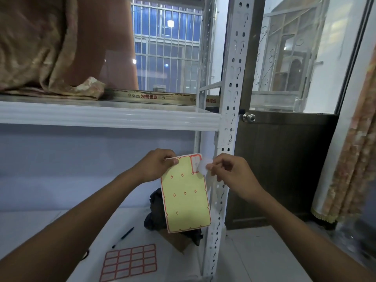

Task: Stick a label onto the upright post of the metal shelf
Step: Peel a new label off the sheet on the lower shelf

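- Lower shelf board (50, 231), nearest: 1 full sheet of red-framed labels (129, 261) lies flat. 1 pen (123, 237) lies just beside it, and a dark bundle (156, 210) sits farther back, toward the post.
- Left hand (157, 165): thumb and fingers pinch the top left corner of the backing sheet (186, 200). The sheet hangs portrait and is almost stripped, with only 1 red frame visible, at its top right corner.
- Right hand (232, 171): thumb and forefinger pinch the label (202, 167), a pale curled tab at that same corner. Cannot tell whether it is fully free of the backing.
- Key relation: the upright post (232, 92) stands just behind and to the right of the label, long axis vertical. The right hand is the nearer one and overlaps the post in view; the left hand is across the sheet from it.
- Judgement: the next move is probably a short carry forward and slightly right, pressing the label onto the post's perforated face. Risks: the label curling onto itself, or bridging the holes.
- Farther: upper shelf (101, 117) carrying folded fabric (40, 58); door knob (249, 117) behind the post.
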